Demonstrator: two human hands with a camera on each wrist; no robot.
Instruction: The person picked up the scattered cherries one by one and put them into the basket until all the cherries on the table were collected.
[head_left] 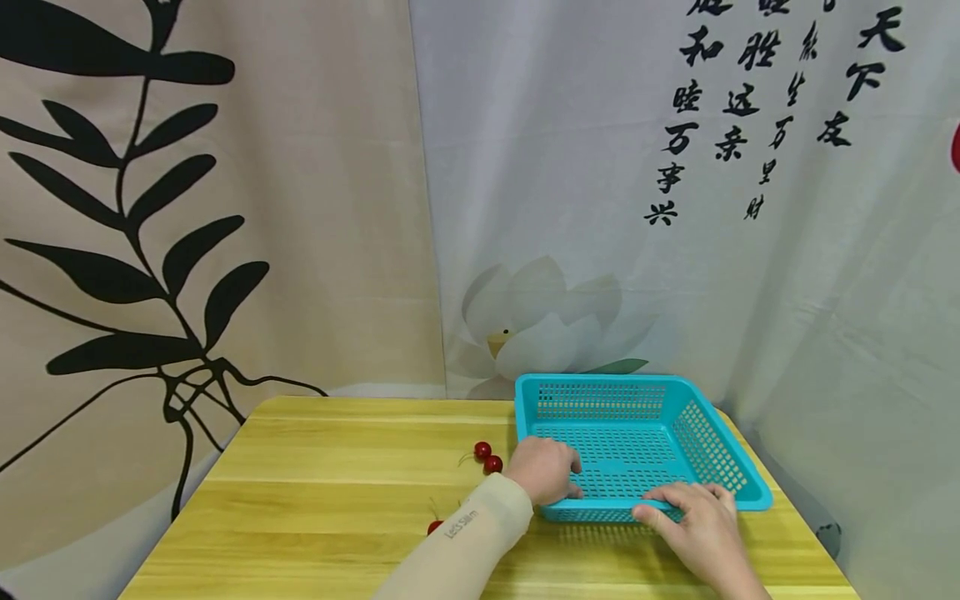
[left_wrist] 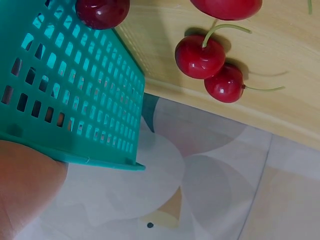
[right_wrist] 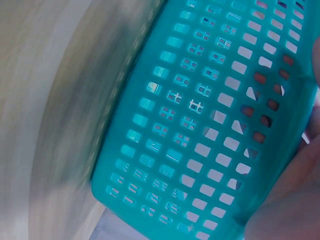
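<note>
The person is wearing a pale cream sleeve [head_left: 459, 557] over the left forearm, its smooth far end rounding off at the wrist. Small dark lettering [head_left: 461, 525], seemingly "Let's Slim", is running slantwise along it. The left hand [head_left: 542, 469] and right hand [head_left: 699, 527] are both showing bare.

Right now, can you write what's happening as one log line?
left hand: holds blue basket, left rim | right hand: grips near rim | cherries: on table, left of basket
</note>
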